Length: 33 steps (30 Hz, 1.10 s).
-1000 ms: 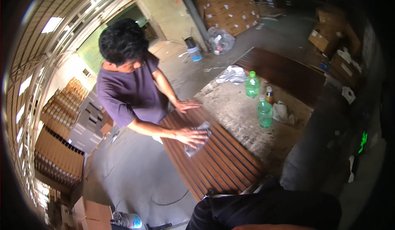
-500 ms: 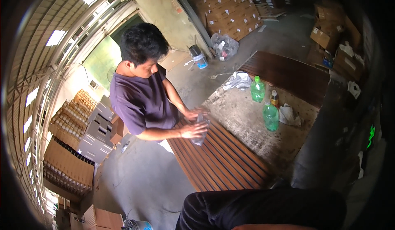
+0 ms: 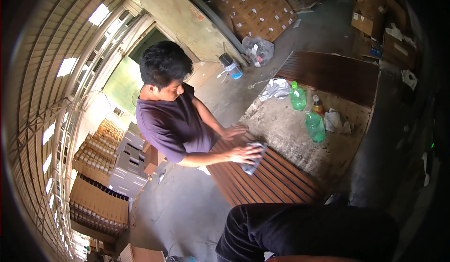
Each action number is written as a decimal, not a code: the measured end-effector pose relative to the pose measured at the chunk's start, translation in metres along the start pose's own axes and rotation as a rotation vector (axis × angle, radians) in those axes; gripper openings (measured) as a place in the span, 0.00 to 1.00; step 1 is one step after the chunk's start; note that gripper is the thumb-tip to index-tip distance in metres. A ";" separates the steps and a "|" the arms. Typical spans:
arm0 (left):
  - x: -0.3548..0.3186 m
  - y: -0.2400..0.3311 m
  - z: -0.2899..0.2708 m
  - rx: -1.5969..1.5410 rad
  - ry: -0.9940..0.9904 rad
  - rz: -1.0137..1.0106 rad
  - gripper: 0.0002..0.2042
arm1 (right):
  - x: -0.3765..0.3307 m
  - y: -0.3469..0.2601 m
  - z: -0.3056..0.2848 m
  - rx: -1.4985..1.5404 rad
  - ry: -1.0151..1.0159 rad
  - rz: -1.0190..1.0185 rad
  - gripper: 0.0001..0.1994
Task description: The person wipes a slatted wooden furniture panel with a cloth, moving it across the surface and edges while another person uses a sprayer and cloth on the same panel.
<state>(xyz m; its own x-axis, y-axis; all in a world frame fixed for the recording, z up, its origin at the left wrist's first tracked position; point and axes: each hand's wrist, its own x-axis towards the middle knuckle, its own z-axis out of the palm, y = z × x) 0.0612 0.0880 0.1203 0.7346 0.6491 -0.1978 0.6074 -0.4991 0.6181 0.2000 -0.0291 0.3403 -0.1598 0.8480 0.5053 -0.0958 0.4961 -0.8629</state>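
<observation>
Neither of my hands shows in the head view. A bent, dark-clothed limb (image 3: 304,229) crosses the lower edge, its hand hidden. Beyond it lies a brown slatted wooden panel (image 3: 276,177) with dark grooves. A co-worker (image 3: 173,114) in a purple T-shirt leans over the panel's far end. One of the co-worker's hands (image 3: 246,154) presses a grey cloth (image 3: 251,167) onto the slats; the other hand (image 3: 234,131) is spread near the panel's far edge.
Right of the panel, a stained board (image 3: 281,121) bears two green bottles (image 3: 315,127), a smaller amber bottle (image 3: 318,105) and white rags (image 3: 275,88). A dark panel (image 3: 335,74) lies behind. A bucket (image 3: 234,71), a plastic bag (image 3: 258,51) and stacked cartons (image 3: 101,201) stand around.
The co-worker's hand and the grey cloth have slid along the slats toward the right and nearer to me. The whole view has shifted slightly.
</observation>
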 end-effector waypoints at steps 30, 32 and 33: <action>-0.121 0.060 -0.004 0.029 0.397 0.202 0.17 | -0.239 0.019 -0.010 0.187 1.020 0.469 0.16; -0.098 0.044 0.021 0.378 0.215 0.228 0.38 | -0.195 0.032 0.001 0.043 0.839 0.541 0.11; -0.095 0.046 0.033 0.428 0.159 0.206 0.40 | -0.185 0.045 0.007 -0.061 0.734 0.443 0.10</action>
<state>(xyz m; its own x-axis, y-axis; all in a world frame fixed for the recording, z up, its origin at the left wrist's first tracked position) 0.0296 -0.0161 0.1424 0.8176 0.5747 0.0347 0.5483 -0.7956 0.2579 0.2189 -0.1654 0.2081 0.5085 0.8610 0.0110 -0.1182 0.0825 -0.9896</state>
